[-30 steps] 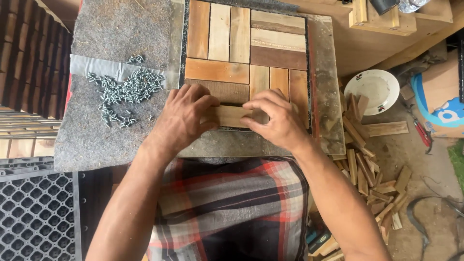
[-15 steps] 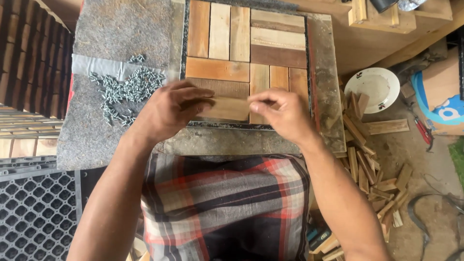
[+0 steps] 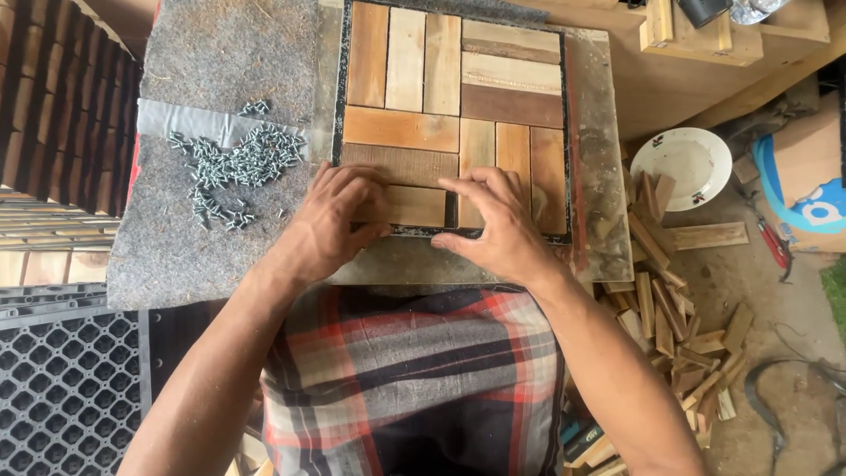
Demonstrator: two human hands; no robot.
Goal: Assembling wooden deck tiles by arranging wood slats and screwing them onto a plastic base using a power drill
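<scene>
A square black frame (image 3: pixel 337 106) lies on a worn board and holds wooden slats in blocks of three, some upright, some crosswise. My left hand (image 3: pixel 339 220) presses flat on the lowest slat (image 3: pixel 419 205) of the near left block. My right hand (image 3: pixel 493 225) rests beside it, fingertips on that slat's right end and on the upright slats (image 3: pixel 511 154) of the near right block. Both hands touch wood without gripping anything.
A heap of small silver screws (image 3: pixel 233 163) lies on grey felt to the left. A white plate (image 3: pixel 692 163) and scattered wood offcuts (image 3: pixel 670 300) sit on the ground at right. A black plastic grid (image 3: pixel 66 388) is at lower left, stacked slat tiles beyond it.
The loose slat that both hands held at the frame's near edge now lies seated in the near left block, and both hands have moved forward onto it.
</scene>
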